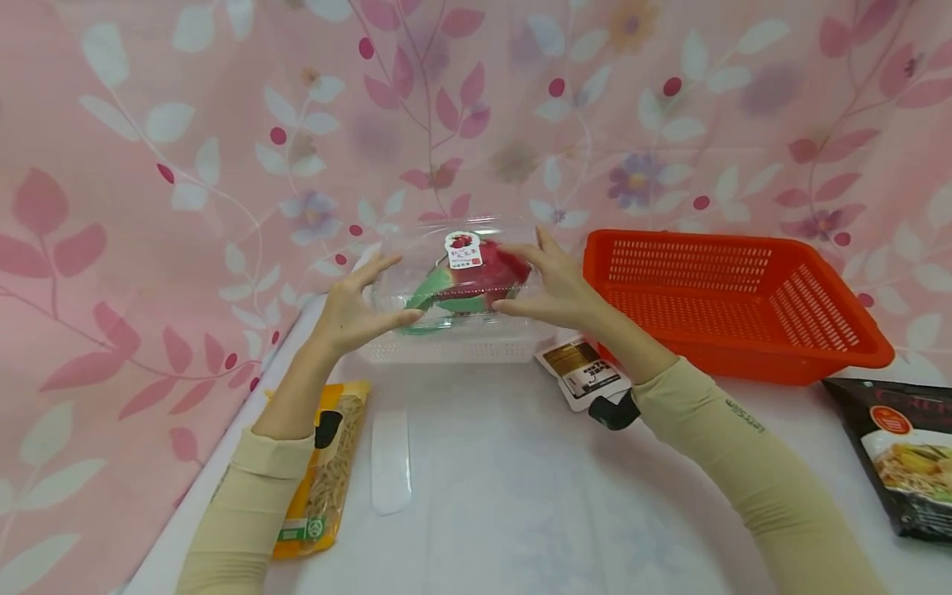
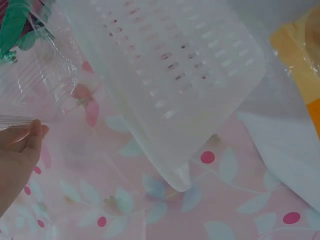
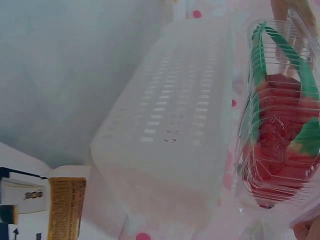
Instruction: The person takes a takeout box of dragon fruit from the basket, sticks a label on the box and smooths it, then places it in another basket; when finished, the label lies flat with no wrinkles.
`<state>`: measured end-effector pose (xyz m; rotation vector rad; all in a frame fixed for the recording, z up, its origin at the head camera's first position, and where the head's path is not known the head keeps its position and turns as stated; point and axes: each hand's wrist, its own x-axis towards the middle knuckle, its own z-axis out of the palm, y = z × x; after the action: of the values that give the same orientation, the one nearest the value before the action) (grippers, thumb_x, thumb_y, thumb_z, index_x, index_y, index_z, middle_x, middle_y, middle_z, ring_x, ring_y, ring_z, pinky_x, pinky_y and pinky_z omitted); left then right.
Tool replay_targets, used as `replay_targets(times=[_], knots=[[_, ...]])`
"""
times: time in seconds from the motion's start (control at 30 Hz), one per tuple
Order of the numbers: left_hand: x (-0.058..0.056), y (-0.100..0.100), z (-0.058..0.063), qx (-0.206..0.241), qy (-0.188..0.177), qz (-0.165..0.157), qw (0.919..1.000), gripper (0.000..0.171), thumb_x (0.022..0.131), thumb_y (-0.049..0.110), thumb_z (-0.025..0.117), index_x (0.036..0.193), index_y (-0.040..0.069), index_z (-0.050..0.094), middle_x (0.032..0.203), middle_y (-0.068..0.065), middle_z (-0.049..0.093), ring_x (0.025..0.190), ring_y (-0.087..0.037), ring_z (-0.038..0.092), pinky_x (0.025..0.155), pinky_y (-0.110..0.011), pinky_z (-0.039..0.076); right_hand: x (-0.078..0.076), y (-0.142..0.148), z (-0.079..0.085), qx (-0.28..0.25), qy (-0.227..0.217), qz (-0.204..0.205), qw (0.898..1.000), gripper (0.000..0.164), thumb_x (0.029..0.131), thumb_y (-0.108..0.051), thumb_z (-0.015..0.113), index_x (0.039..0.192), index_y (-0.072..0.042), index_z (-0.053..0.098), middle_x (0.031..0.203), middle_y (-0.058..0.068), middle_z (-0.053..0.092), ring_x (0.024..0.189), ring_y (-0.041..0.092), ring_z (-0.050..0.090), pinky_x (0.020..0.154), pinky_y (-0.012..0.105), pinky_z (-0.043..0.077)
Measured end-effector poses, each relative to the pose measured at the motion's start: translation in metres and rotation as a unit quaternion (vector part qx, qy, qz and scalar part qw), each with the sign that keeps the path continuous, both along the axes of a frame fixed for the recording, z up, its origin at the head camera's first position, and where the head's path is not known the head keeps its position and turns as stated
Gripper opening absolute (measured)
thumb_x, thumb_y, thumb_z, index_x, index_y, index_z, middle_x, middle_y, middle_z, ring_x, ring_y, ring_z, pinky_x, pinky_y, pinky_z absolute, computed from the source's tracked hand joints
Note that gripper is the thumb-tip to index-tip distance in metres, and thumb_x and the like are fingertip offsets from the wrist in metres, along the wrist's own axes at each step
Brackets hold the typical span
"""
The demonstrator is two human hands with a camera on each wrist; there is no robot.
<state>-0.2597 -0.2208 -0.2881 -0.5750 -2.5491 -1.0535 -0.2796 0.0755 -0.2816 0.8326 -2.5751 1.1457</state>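
Both hands hold up a clear plastic clamshell box point(image 1: 394, 277) with a red and green dragon fruit point(image 1: 498, 273) inside and a printed sticker point(image 1: 464, 250) on its lid. My left hand point(image 1: 353, 306) grips the box's left end, thumb toward me. At the opposite end my right hand point(image 1: 558, 285) holds on the same way, fingertips over the lid. Behind and below the box is a white slotted basket point(image 1: 454, 352), partly covered by it in the head view. Through the box wall, the right wrist view shows the fruit's green scales point(image 3: 308, 135).
A red plastic basket point(image 1: 706, 351) stands at the right, with a dark food packet point(image 1: 907, 463) in front of it. Under my right forearm lies a brown-and-white package point(image 1: 583, 372). At the left are a yellow packet point(image 1: 338, 463) and a white strip point(image 1: 391, 463).
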Motion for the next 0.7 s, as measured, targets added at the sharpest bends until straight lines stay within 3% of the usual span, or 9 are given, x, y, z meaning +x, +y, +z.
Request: replay_targets(times=[0.23,0.4,0.57,0.7], knots=[[-0.017,-0.003,-0.001,0.02,-0.013,0.011,0.9997,0.078,0.065,0.042,0.08,0.133,0.019,0.049,0.144,-0.005,0.035,0.133,-0.027,0.027,0.097,-0.058,0.031,-0.02,-0.008,-0.001,0.0,-0.022,-0.003,1.0,0.067,0.07,-0.035,0.077,0.131,-0.023,0.05,0.152,0.013,0.005,0.137,0.033,0.008,0.097,0.065,0.024],[-0.025,-0.005,-0.002,0.033,-0.024,0.003,0.9992,0.075,0.065,0.042,0.081,0.13,0.019,0.052,0.143,-0.005,0.036,0.13,-0.029,0.033,0.097,-0.054,0.034,-0.029,-0.011,-0.006,-0.01,-0.045,-0.014,0.999,0.066,0.07,-0.037,0.077,0.13,-0.024,0.051,0.15,0.017,0.01,0.137,0.034,0.008,0.097,0.064,0.024],[-0.034,-0.009,-0.009,0.034,-0.034,-0.004,0.9988,0.075,0.066,0.041,0.08,0.132,0.019,0.051,0.145,-0.005,0.032,0.127,-0.033,0.037,0.097,-0.05,0.036,-0.035,-0.016,-0.013,-0.011,-0.054,-0.019,0.998,0.065,0.07,-0.036,0.076,0.129,-0.024,0.05,0.15,0.019,0.01,0.137,0.034,0.005,0.096,0.066,0.023],[-0.04,-0.011,-0.018,0.045,-0.024,-0.011,0.9986,0.07,0.069,0.034,0.08,0.13,0.015,0.053,0.142,-0.006,0.038,0.13,-0.029,0.034,0.101,-0.047,0.032,-0.04,-0.02,-0.02,-0.016,-0.074,-0.018,0.997,0.065,0.07,-0.035,0.076,0.129,-0.023,0.05,0.15,0.021,0.007,0.136,0.039,0.008,0.095,0.066,0.024]])
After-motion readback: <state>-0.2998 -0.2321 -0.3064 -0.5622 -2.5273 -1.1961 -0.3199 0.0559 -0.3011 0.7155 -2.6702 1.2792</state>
